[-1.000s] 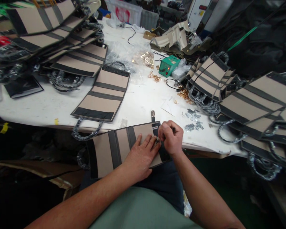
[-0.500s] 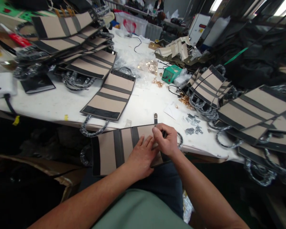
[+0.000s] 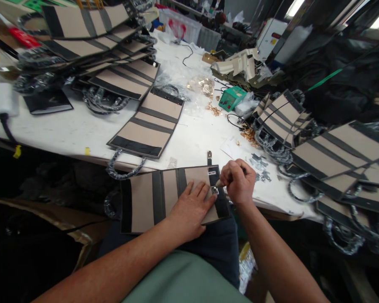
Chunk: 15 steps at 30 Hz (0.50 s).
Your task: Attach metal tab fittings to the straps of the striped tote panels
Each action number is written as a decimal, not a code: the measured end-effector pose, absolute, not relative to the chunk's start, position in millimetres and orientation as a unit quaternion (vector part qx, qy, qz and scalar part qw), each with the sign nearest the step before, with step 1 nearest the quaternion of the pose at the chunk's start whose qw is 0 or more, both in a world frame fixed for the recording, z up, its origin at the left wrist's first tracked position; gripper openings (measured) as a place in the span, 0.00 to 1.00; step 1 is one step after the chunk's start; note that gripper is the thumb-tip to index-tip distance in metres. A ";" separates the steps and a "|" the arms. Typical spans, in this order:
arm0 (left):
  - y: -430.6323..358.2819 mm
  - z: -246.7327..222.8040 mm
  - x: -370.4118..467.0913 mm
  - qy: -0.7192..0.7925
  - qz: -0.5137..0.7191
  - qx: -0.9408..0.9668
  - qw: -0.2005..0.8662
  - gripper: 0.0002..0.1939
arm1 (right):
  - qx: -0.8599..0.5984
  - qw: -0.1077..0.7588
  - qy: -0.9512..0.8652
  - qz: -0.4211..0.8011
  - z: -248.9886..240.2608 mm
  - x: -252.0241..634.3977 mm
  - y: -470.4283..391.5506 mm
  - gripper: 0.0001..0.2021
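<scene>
A beige bag panel (image 3: pixel 142 198) with dark strips and dark end bands lies across my lap against the table edge. My left hand (image 3: pixel 191 208) rests flat on it, fingers spread, the fingertips beside a small metal fitting (image 3: pixel 214 190) on the right-hand dark band. A second metal plate (image 3: pixel 212 173) sits further up that band, and a dark tab with a metal clasp (image 3: pixel 209 155) sticks out past the far edge. My right hand (image 3: pixel 240 181) is closed around a slim tool whose kind I cannot make out; its tip points at the fitting.
Another bag panel (image 3: pixel 147 122) with a plastic-wrapped handle (image 3: pixel 124 168) lies ahead on the white table (image 3: pixel 197 139). Stacked panels stand left and right. Small grey metal plates (image 3: pixel 260 166), gold hardware (image 3: pixel 249 135) and a green box (image 3: pixel 232 98) lie to the right.
My right hand has moved right, off the dark band, uncovering the metal fitting and plate. The left hand stays pressed on the panel. The view has shifted slightly.
</scene>
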<state>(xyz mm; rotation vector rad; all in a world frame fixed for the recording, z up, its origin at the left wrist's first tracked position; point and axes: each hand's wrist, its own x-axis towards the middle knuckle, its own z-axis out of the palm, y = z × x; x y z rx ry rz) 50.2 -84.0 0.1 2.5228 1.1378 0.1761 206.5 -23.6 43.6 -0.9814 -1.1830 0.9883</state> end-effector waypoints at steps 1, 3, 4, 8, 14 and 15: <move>-83.6 -0.3 50.4 0.402 0.060 0.895 0.184 0.49 | -0.405 0.629 -0.505 0.430 48.0 205.9 -24.5 0.19; -82.8 -1.1 51.0 0.398 0.056 0.896 0.187 0.49 | -0.372 0.652 -0.511 0.420 51.2 204.0 -27.1 0.19; -82.4 -1.3 51.3 0.397 0.056 0.897 0.187 0.49 | -0.367 0.650 -0.522 0.414 49.5 203.1 -28.3 0.19; -81.9 -1.6 51.3 0.397 0.058 0.897 0.187 0.49 | -0.411 0.601 -0.555 0.402 34.2 204.0 -29.5 0.21; -81.6 -1.2 51.7 0.395 0.060 0.897 0.190 0.48 | -0.377 0.645 -0.548 0.375 31.1 206.8 -27.1 0.20; -81.7 -0.7 51.9 0.397 0.061 0.896 0.188 0.47 | -0.390 0.641 -0.542 0.378 29.7 206.1 -26.7 0.20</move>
